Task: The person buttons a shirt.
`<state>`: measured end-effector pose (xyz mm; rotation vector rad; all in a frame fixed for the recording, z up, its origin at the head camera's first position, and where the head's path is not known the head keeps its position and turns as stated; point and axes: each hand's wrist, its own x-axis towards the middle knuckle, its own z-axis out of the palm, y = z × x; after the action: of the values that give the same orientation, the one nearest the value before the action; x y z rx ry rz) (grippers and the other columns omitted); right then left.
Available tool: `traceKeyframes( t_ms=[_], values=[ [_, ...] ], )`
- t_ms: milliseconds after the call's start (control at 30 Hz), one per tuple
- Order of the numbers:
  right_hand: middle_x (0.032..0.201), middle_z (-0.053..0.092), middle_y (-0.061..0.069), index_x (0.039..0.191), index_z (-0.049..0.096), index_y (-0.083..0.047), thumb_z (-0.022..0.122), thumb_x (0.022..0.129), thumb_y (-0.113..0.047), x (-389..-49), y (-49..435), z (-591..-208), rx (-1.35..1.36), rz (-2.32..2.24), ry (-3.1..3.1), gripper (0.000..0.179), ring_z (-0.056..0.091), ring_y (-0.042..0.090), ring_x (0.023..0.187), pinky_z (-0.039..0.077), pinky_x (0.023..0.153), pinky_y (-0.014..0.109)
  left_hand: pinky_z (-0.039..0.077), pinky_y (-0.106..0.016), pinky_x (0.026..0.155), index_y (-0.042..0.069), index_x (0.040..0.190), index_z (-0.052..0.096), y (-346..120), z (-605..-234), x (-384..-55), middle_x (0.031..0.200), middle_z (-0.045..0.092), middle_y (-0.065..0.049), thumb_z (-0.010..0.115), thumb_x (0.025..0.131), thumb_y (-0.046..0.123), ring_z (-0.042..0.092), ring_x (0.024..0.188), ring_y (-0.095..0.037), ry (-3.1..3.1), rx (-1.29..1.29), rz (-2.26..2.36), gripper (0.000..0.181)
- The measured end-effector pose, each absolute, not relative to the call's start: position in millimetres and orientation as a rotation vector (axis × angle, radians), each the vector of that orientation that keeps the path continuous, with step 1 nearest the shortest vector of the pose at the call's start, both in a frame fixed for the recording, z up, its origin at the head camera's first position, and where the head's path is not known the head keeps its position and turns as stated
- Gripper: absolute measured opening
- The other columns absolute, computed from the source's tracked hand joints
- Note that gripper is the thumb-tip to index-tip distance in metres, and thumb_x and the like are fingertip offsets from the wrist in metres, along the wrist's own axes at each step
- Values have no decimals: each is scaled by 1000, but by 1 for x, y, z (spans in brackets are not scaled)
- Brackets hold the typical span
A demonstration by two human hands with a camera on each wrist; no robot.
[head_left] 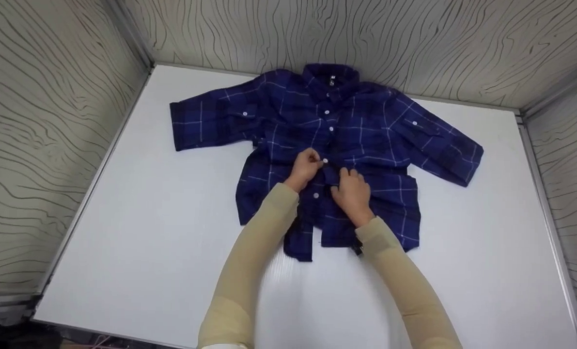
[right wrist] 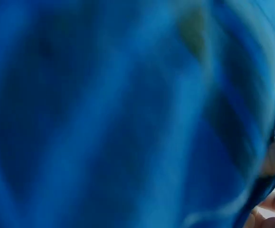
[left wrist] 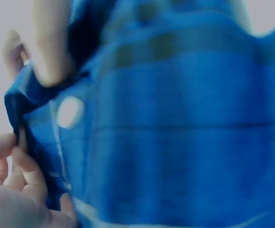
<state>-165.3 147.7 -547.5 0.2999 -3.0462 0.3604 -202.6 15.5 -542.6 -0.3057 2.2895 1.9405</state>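
Note:
A navy plaid shirt lies front up, collar toward the back wall, sleeves spread to both sides. My left hand pinches the edge of its button strip beside a white button. On the other side of the front opening, my right hand grips the opposite edge, its fingers curled over dark cloth. Seen from the left wrist, the left fingers hold the fabric edge below a blurred white button. Blue cloth fills most of the right wrist view, hiding most of the hands there.
The shirt rests on a white table with metal-edged sides. Wood-grain patterned panels rise behind it and at left and right. Another white button shows lower on the shirt, between the forearms.

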Motion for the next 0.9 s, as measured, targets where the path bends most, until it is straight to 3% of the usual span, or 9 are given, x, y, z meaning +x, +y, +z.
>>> traceKeyframes(
  t_ms=[167, 267, 400, 567, 700, 900],
  values=[
    [82, 52, 18, 90, 57, 1, 56, 78, -10, -172, 160, -534, 237, 554, -2943, 16, 52, 36, 72, 43, 62, 48, 41, -17, 73, 0, 86, 65, 16, -528, -209, 92, 61, -6, 50, 83, -9, 54, 88, -16, 2331, -231, 1939, 18],
    [75, 50, 14, 87, 52, -1, 55, 79, -10, -173, 160, -529, 219, 698, -2869, 13, 52, 34, 63, 42, 56, 46, 39, -16, 82, -1, 105, 61, 15, -525, -212, 112, 56, -9, 44, 86, -10, 51, 103, -17, 2325, -149, 1907, 28],
    [64, 49, 12, 82, 47, -2, 61, 80, -29, -176, 154, -528, 234, 749, -2859, 30, 51, 31, 55, 41, 50, 43, 37, -18, 87, 1, 122, 50, 13, -526, -211, 126, 46, -10, 32, 86, -15, 47, 111, -19, 2234, -50, 1870, 43],
    [63, 54, 20, 81, 53, 2, 57, 78, -51, -189, 144, -530, 166, 560, -2905, 53, 54, 36, 54, 44, 50, 46, 39, -20, 86, 0, 121, 51, 11, -529, -205, 125, 47, -11, 26, 81, -20, 48, 110, -20, 2130, 16, 1944, 51],
    [69, 57, 23, 82, 55, 2, 59, 81, -37, -199, 147, -529, 59, 501, -2915, 40, 56, 40, 60, 44, 54, 49, 40, -20, 84, -5, 115, 54, 12, -528, -202, 120, 51, -14, 24, 78, -23, 48, 110, -21, 2088, 75, 2023, 51],
    [65, 53, 13, 75, 50, -2, 59, 74, -16, -200, 156, -524, 73, 646, -3023, 16, 53, 32, 57, 42, 52, 42, 39, -19, 86, -4, 120, 50, 7, -524, -206, 124, 48, -13, 25, 81, -22, 45, 113, -20, 2126, 55, 2044, 49]
  ],
)
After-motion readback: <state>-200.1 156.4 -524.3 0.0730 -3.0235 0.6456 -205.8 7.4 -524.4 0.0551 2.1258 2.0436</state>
